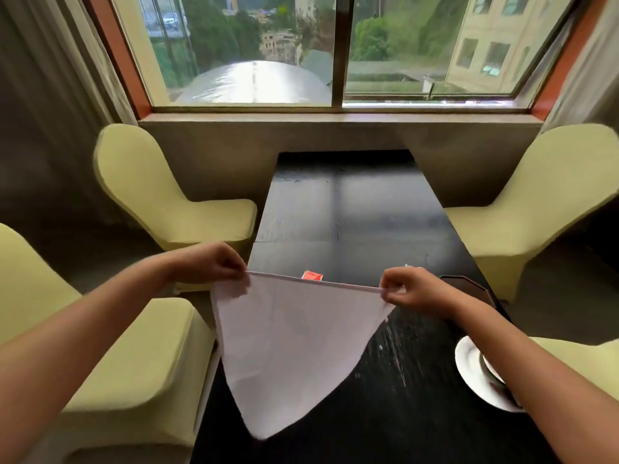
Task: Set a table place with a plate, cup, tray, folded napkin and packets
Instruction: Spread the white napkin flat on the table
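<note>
Dark wooden table (351, 209) under a wide window, pale green chairs (174, 202) either side. White napkin (294, 343) stretched over the near left edge, folded to a triangle, point hanging down. Left hand (214, 264) and right hand (407, 288) each pinching a top corner. Plate (469, 363) at near right edge; red packet (312, 275) mid-table. Best kept taut, corners level, before the next fold.
</note>
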`<state>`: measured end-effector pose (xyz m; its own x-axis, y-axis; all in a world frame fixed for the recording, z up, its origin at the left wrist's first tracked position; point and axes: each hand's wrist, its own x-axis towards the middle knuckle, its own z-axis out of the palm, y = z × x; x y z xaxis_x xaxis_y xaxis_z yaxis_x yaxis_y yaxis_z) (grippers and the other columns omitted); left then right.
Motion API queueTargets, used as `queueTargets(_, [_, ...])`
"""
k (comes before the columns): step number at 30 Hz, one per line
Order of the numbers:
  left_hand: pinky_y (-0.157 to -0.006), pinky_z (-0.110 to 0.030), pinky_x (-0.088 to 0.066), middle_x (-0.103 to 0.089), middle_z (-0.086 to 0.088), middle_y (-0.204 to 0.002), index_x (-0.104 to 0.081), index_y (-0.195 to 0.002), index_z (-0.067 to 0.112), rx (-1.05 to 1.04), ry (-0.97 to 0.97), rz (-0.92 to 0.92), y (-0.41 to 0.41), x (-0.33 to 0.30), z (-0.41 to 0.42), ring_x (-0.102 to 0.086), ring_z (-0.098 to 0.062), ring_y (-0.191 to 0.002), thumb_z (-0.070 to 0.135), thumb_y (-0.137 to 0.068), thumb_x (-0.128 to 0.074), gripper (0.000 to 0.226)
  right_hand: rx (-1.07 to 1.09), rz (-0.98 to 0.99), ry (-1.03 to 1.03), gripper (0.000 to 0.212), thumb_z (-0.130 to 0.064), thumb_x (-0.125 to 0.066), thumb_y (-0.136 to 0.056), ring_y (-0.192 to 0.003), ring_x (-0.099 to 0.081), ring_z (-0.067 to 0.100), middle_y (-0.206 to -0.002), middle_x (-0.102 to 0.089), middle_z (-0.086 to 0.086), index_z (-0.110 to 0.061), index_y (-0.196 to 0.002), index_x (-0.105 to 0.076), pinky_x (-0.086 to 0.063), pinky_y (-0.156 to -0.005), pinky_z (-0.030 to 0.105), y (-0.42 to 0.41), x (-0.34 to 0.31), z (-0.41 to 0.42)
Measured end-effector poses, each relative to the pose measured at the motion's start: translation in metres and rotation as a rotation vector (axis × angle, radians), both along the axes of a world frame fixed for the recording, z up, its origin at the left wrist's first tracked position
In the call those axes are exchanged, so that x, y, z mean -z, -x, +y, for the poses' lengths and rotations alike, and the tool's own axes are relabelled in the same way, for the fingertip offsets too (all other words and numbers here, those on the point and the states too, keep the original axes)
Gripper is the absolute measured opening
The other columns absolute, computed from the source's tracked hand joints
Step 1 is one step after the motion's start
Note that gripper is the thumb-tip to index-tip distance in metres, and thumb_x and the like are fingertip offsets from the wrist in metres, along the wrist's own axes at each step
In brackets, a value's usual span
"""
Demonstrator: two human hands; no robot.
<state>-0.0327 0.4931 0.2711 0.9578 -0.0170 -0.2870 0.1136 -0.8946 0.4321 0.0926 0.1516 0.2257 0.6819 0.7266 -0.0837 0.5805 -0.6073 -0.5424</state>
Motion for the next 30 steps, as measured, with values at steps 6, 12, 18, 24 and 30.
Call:
queueTargets(6, [-0.083,-0.023,-0.052,-0.069,0.005,-0.098,-0.068,-0.096,0.029,0.114,-0.061,0.358,0.017,-0.037,0.011,-0.064,-0.008,-0.085,0.015,-0.090,-0.058,0.018,-0.194,-0.014,0.245,0.024,-0.013,-0.064,-0.082,-0.059,-0.051,0.000,-0.061,-0.056,-0.013,-0.030,-0.066,-0.060,-0.039,-0.060,0.009,0.006,-0.028,-0.019])
queueTargets(12, [-0.073,-0.033,-0.048,-0.059,-0.001,-0.081,-0.064,-0.067,0.021,-0.019,-0.260,-0.178,0.006,0.009,0.009,-0.061,-0.024,-0.081,-0.010,-0.080,-0.052,0.035,0.050,-0.171,-0.136,0.020,-0.001,-0.055,-0.088,-0.058,-0.053,0.012,-0.067,-0.056,-0.002,-0.018,-0.078,-0.053,-0.034,-0.053,0.015,-0.008,-0.026,-0.003])
queueTargets(18, [-0.057,-0.030,-0.034,-0.050,-0.005,-0.060,-0.050,-0.057,0.015,-0.240,0.366,-0.551,0.013,0.027,-0.021,-0.044,-0.015,-0.059,0.029,-0.075,-0.039,0.026,0.029,-0.210,-0.255,0.010,-0.012,-0.041,-0.086,-0.073,-0.052,0.025,-0.078,-0.057,0.010,-0.012,-0.082,-0.051,-0.038,-0.065,0.035,-0.009,-0.050,0.004])
queueTargets(24, [-0.068,-0.010,-0.048,-0.066,0.023,-0.073,-0.066,-0.086,0.029,-0.073,0.303,-0.608,0.012,0.022,-0.027,-0.062,0.000,-0.080,0.020,-0.090,-0.058,0.013,-0.047,-0.224,-0.299,0.015,-0.017,-0.060,-0.089,-0.065,-0.052,0.016,-0.073,-0.064,0.011,-0.010,-0.079,-0.068,-0.039,-0.062,0.024,-0.014,-0.070,-0.015])
queueTargets(30, [-0.057,-0.003,-0.033,-0.065,-0.001,-0.073,-0.069,-0.081,0.011,0.225,-0.209,-0.605,-0.007,0.008,-0.018,-0.050,-0.003,-0.059,0.011,-0.083,-0.067,0.003,-0.004,-0.253,-0.147,0.008,-0.016,-0.068,-0.082,-0.075,-0.064,0.026,-0.079,-0.073,0.011,-0.016,-0.083,-0.076,-0.050,-0.073,0.044,-0.045,-0.086,-0.023])
